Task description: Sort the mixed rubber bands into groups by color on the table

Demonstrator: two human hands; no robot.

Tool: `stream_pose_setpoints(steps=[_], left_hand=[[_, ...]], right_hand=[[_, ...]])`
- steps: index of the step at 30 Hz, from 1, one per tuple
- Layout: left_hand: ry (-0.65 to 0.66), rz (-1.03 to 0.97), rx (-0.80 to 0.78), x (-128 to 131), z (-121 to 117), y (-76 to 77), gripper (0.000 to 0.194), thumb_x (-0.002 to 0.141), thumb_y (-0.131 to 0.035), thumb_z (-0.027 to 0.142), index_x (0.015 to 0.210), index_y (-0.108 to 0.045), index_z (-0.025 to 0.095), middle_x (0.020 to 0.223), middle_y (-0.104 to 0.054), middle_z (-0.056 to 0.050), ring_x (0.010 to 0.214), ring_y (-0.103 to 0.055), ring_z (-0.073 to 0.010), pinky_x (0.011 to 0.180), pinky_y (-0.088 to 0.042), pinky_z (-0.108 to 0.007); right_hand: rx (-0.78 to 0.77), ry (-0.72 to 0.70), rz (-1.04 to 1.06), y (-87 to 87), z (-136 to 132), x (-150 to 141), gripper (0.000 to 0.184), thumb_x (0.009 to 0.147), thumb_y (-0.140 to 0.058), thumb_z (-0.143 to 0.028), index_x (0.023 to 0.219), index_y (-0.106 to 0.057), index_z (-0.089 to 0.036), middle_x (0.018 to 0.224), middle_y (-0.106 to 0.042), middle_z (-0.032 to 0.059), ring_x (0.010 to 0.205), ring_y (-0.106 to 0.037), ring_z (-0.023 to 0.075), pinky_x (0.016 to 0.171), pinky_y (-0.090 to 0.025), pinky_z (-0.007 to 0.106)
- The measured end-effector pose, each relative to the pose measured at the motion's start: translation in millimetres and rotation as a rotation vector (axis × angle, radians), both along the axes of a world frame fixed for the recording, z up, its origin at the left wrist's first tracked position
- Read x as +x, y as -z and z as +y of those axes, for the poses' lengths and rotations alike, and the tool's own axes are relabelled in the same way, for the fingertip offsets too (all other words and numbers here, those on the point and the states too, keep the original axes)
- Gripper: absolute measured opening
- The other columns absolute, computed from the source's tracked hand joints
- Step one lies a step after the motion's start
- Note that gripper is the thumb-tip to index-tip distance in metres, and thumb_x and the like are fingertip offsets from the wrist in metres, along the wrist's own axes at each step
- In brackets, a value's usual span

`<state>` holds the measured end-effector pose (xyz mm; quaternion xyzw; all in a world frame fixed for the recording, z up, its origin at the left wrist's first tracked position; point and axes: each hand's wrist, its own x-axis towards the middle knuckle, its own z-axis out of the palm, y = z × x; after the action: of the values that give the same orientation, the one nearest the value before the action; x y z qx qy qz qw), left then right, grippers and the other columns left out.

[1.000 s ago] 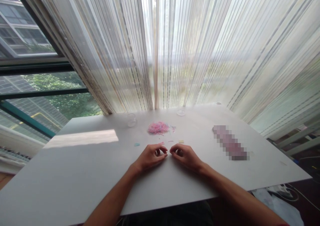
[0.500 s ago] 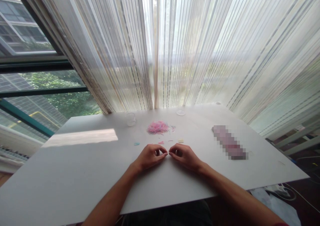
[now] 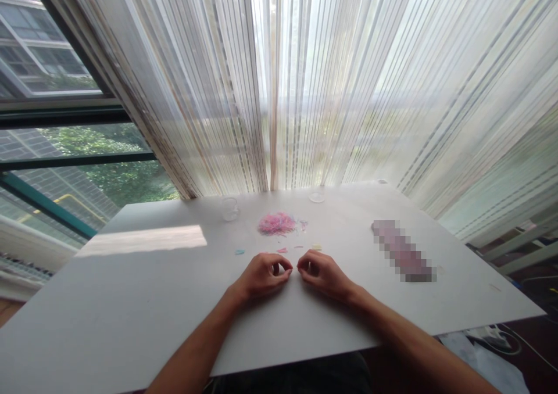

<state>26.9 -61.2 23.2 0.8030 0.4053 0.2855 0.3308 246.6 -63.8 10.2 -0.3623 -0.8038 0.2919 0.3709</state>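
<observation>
My left hand (image 3: 267, 273) and my right hand (image 3: 321, 272) face each other just above the white table (image 3: 143, 307). Each has thumb and forefinger pinched together, and a narrow gap separates the fingertips. Whatever the pinches hold, if anything, is too small to make out. Beyond the hands lies a loose pile of thin pink and pale-coloured strips (image 3: 276, 223). Between pile and hands are a small pink piece (image 3: 282, 250) and a yellow piece (image 3: 317, 247), the latter close to my right hand. A blue piece (image 3: 239, 252) sits left of them.
A clear round container (image 3: 231, 209) stands near the back edge, with a clear round lid (image 3: 317, 197) to its right. A pixelated pinkish long object (image 3: 403, 251) lies on the right. Striped curtains (image 3: 279, 92) hang behind the table.
My fingertips have drawn slightly apart, widening the small gap between the two hands. Both hands stay pinched, and the things on the table lie as before.
</observation>
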Motion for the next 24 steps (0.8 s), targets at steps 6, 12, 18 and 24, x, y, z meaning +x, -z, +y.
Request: stream_pose_setpoints(steps=[6,12,18,24], left_hand=[[-0.005,0.010,-0.010,0.1,-0.1,0.5,0.012,0.081,-0.064,0.021,0.082,-0.074,0.016,0.063,-0.063,0.001,0.053,-0.046,-0.0078,0.053,-0.038,-0.019],[-0.015,0.014,0.006,0.2,-0.1,0.8,0.011,0.082,-0.065,0.022,0.079,-0.073,0.016,0.061,-0.062,0.003,0.052,-0.046,-0.0074,0.053,-0.038,-0.019],[-0.009,0.020,0.013,1.6,0.3,2.0,0.011,0.082,-0.064,0.023,0.080,-0.073,0.016,0.062,-0.063,0.002,0.052,-0.048,-0.0078,0.054,-0.039,-0.019],[0.001,0.025,0.003,1.8,-0.3,-0.2,0.013,0.084,-0.063,0.024,0.081,-0.073,0.017,0.064,-0.065,0.001,0.052,-0.048,-0.0083,0.053,-0.039,-0.020]], right_hand=[[-0.015,-0.008,-0.014,0.9,0.4,0.5,0.010,0.078,-0.061,-0.009,0.080,-0.063,-0.019,0.073,-0.059,-0.0008,0.065,-0.052,0.0115,0.062,-0.044,0.023],[0.009,-0.005,-0.011,0.0,1.7,2.2,0.008,0.078,-0.061,-0.011,0.078,-0.063,-0.019,0.071,-0.059,-0.0006,0.064,-0.052,0.0118,0.062,-0.044,0.023],[0.044,-0.004,-0.035,-0.7,4.4,7.7,0.007,0.079,-0.061,-0.012,0.079,-0.064,-0.019,0.072,-0.061,0.0008,0.064,-0.053,0.0123,0.062,-0.045,0.023],[0.031,-0.033,-0.056,-1.3,2.7,7.9,0.007,0.080,-0.061,-0.013,0.080,-0.065,-0.019,0.073,-0.061,0.0013,0.064,-0.054,0.0128,0.061,-0.046,0.024]])
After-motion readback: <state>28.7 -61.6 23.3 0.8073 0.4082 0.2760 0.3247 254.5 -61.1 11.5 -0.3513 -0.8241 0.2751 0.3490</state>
